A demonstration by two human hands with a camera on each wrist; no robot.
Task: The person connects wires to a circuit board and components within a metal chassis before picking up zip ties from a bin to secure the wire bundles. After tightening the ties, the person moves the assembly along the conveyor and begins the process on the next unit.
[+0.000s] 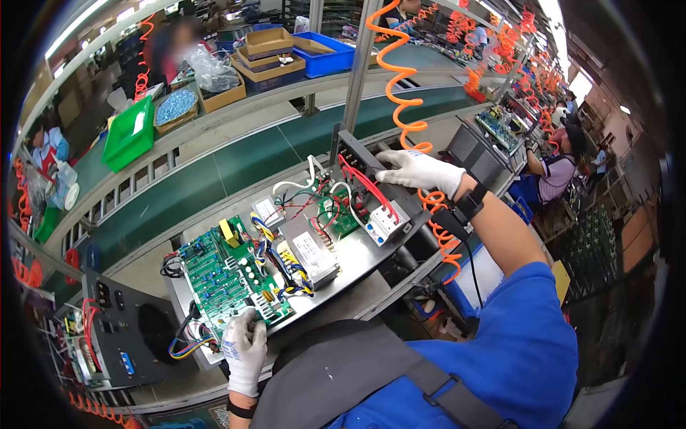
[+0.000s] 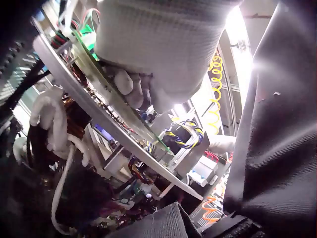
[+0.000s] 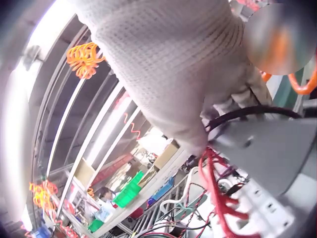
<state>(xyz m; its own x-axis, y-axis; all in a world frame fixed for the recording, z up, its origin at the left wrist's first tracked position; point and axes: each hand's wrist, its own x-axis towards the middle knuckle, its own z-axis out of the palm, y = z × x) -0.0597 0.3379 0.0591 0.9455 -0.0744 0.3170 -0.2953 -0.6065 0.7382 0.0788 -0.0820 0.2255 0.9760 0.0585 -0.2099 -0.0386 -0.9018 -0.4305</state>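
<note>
On a metal chassis plate (image 1: 332,286) lie a green circuit board (image 1: 218,275) with many components, a transformer-like block (image 1: 309,254) and bundled wires (image 1: 275,257). My white-gloved left hand (image 1: 244,350) is at the board's near edge, fingers curled over its component side; I cannot tell what they pinch there. At the far end, my gloved right hand (image 1: 418,171) grips the top edge of an upright dark panel (image 1: 357,154), thumb on one side and fingers on the other. Below that thumb, red wires (image 3: 213,191) run down to a white terminal block (image 3: 267,208).
A second unit with a dark panel (image 1: 128,322) stands at the left. Beyond the chassis runs a green conveyor belt (image 1: 214,182). Orange coiled hoses (image 1: 400,79) hang close to the right hand, beside a metal post (image 1: 355,79). A green bin (image 1: 130,136) stands across the belt.
</note>
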